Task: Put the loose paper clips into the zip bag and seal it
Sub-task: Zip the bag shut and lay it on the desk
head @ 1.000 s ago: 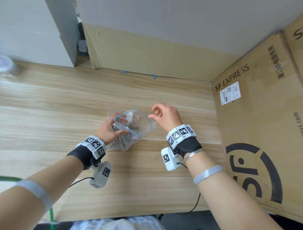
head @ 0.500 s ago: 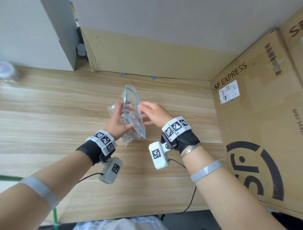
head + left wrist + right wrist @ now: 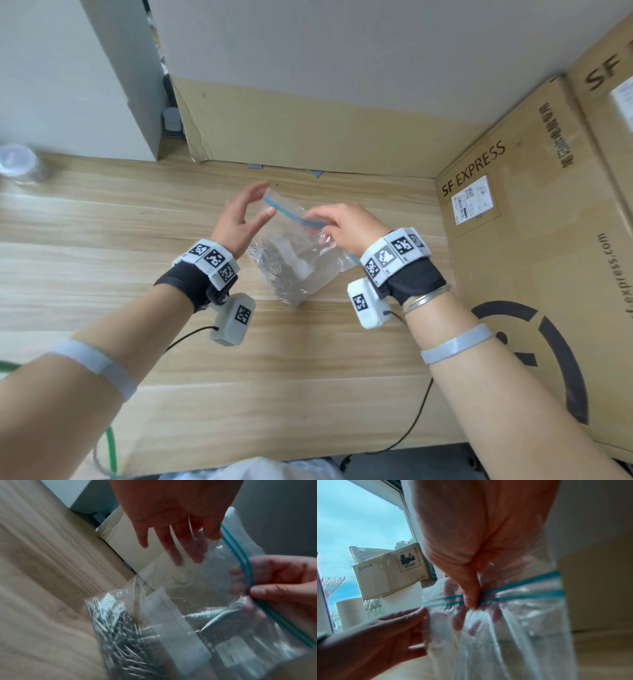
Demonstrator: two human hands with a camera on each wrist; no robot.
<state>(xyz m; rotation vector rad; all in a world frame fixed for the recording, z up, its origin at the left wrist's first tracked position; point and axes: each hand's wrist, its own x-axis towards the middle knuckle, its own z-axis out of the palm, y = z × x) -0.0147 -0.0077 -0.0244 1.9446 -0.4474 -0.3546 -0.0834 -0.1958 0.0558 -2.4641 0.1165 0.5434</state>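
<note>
Above the wooden desk point(image 3: 308, 359) our right hand point(image 3: 346, 226) pinches the zip bag point(image 3: 291, 253) at its blue seal point(image 3: 291, 210), paper clips point(image 3: 123, 635) inside; farther left our left hand point(image 3: 239, 219) hovers spread. One-handed, it may tip and spill.

2 bare hands: left hand point(image 3: 241, 219), right hand point(image 3: 346, 224). Between them, 1 clear plastic zip bag point(image 3: 291, 253) w/ 1 blue double-line zip strip point(image 3: 291, 211). Inside it, 1 heap of silver metal paper clips point(image 3: 120, 635), too many and too blurred to count. Right of the right hand, 2 brown cardboard SF Express boxes point(image 3: 534, 240). Far left of the left hand, 1 clear jar w/ pale lid point(image 3: 19, 164).
</note>
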